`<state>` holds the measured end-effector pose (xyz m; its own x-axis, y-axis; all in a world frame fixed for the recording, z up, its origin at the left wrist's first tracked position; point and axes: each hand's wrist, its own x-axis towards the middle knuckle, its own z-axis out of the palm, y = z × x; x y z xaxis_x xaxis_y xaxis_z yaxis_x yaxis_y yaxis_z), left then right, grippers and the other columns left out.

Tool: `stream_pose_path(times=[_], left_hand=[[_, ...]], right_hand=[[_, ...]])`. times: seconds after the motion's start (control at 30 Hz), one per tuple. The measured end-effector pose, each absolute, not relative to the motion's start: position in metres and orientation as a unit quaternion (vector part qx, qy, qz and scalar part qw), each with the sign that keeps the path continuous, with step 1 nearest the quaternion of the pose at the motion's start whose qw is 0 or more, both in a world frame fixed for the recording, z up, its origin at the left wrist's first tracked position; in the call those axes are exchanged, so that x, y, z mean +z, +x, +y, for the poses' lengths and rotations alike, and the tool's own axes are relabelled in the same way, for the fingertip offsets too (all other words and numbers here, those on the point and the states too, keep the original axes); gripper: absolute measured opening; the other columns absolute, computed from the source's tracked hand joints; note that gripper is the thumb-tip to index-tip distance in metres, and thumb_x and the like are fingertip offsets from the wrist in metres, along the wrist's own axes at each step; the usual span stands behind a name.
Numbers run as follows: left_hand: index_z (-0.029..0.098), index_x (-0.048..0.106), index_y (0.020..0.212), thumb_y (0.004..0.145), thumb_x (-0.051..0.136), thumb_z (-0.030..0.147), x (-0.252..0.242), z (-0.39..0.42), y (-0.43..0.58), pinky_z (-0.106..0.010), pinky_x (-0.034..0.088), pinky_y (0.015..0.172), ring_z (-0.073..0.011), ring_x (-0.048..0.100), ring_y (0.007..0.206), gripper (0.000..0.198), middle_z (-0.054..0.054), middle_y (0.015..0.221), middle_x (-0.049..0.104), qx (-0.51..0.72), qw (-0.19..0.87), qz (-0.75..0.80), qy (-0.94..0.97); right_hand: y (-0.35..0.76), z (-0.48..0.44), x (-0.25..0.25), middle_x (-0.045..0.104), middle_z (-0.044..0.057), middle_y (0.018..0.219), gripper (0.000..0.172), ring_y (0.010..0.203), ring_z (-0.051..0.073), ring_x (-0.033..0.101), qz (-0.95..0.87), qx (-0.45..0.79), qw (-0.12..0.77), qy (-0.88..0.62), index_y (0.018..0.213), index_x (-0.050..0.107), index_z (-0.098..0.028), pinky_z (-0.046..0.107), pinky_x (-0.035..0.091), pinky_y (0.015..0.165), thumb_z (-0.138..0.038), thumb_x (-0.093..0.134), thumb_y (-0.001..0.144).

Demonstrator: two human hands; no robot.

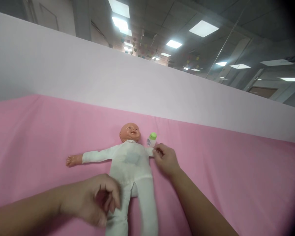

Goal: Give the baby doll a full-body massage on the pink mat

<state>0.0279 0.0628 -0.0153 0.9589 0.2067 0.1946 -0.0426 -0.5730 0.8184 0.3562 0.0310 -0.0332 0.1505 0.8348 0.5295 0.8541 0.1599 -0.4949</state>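
Note:
A baby doll (pixel 131 168) with a white cloth body and a hard plastic head lies face up, its legs toward me. My right hand (pixel 166 160) is closed on the doll's arm (pixel 149 151) on the right side, pinching the white cloth; the doll's hand there is hidden behind my fingers. Over the doll's leg on the left hovers my left hand (pixel 92 198), fingers curved and thumb apart, holding nothing. A small clear bottle (pixel 151 141) with a green cap is beside the doll's head, just beyond my right hand.
Pink sheeting (pixel 46 137) covers the surface under the doll, with a few soft creases. Along its far side runs a low white wall (pixel 95 75). Beyond that wall are glass, ceiling lights (pixel 204 29) and hanging heart decorations.

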Motion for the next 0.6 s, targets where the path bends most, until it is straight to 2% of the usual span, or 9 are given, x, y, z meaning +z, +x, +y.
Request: stream_pose_path(times=[0.03,0.1,0.17,0.23,0.33,0.43,0.53,0.6], left_hand=[[0.018,0.069,0.092,0.084,0.069,0.056,-0.022,0.073,0.029,-0.024,0.050,0.057,-0.0160,0.062,0.065,0.039,-0.004,0.077,0.068,0.118,0.542,0.086,0.828],[0.017,0.062,0.077,0.092,0.059,0.057,-0.033,0.091,0.032,-0.025,0.044,0.057,-0.0140,0.056,0.061,0.043,-0.002,0.068,0.061,0.155,0.557,0.217,0.786],[0.018,0.054,0.067,0.093,0.058,0.055,-0.039,0.104,0.034,-0.026,0.038,0.056,-0.0132,0.049,0.060,0.046,0.000,0.065,0.055,0.223,0.430,0.310,0.818],[0.019,0.052,0.066,0.092,0.057,0.056,-0.038,0.111,0.036,-0.028,0.037,0.059,-0.0155,0.050,0.064,0.046,-0.001,0.070,0.057,0.255,0.292,0.374,0.842],[0.020,0.056,0.071,0.095,0.048,0.057,-0.035,0.112,0.038,-0.033,0.042,0.070,-0.0219,0.058,0.077,0.045,-0.005,0.083,0.064,0.261,0.170,0.432,0.846],[0.021,0.058,0.075,0.097,0.044,0.057,-0.035,0.113,0.041,-0.038,0.043,0.075,-0.0268,0.061,0.083,0.045,-0.008,0.085,0.065,0.247,0.120,0.450,0.850],[0.020,0.063,0.093,0.088,0.053,0.065,-0.039,0.120,0.041,-0.040,0.046,0.076,-0.0311,0.064,0.089,0.047,-0.010,0.091,0.068,0.254,0.152,0.477,0.828],[0.018,0.063,0.120,0.078,0.065,0.066,-0.040,0.128,0.041,-0.042,0.049,0.082,-0.0342,0.065,0.097,0.064,-0.011,0.100,0.069,0.286,0.207,0.501,0.790]], right_hand=[[0.345,0.029,-0.032,0.067,0.000,0.076,0.008,0.069,0.017,0.061,-0.688,0.028,0.388,-0.612,0.087,0.066,-0.023,0.029,0.048,0.071,-0.026,0.059,0.090],[0.326,0.027,-0.034,0.065,-0.002,0.073,0.005,0.065,0.014,0.058,-0.733,0.084,0.379,-0.558,0.084,0.063,-0.022,0.025,0.045,0.064,-0.022,0.061,0.089],[0.313,0.027,-0.041,0.064,-0.002,0.076,0.006,0.069,0.014,0.058,-0.750,0.080,0.376,-0.537,0.085,0.062,-0.022,0.025,0.044,0.065,-0.020,0.060,0.090],[0.305,0.030,-0.051,0.065,-0.001,0.081,0.010,0.076,0.015,0.059,-0.753,0.039,0.378,-0.537,0.087,0.064,-0.022,0.027,0.045,0.071,-0.021,0.057,0.094],[0.298,0.035,-0.064,0.063,0.002,0.085,0.018,0.082,0.017,0.059,-0.752,-0.028,0.369,-0.545,0.091,0.067,-0.022,0.029,0.045,0.076,-0.025,0.051,0.101],[0.297,0.040,-0.071,0.061,0.003,0.084,0.023,0.080,0.018,0.057,-0.754,-0.062,0.358,-0.548,0.093,0.069,-0.022,0.030,0.046,0.075,-0.027,0.049,0.103],[0.301,0.039,-0.072,0.064,0.005,0.090,0.022,0.086,0.019,0.058,-0.762,-0.057,0.358,-0.536,0.100,0.071,-0.022,0.032,0.049,0.081,-0.020,0.049,0.100],[0.304,0.034,-0.068,0.067,0.006,0.107,0.033,0.100,0.021,0.059,-0.778,-0.047,0.350,-0.519,0.116,0.070,-0.024,0.035,0.050,0.093,-0.010,0.049,0.095]])
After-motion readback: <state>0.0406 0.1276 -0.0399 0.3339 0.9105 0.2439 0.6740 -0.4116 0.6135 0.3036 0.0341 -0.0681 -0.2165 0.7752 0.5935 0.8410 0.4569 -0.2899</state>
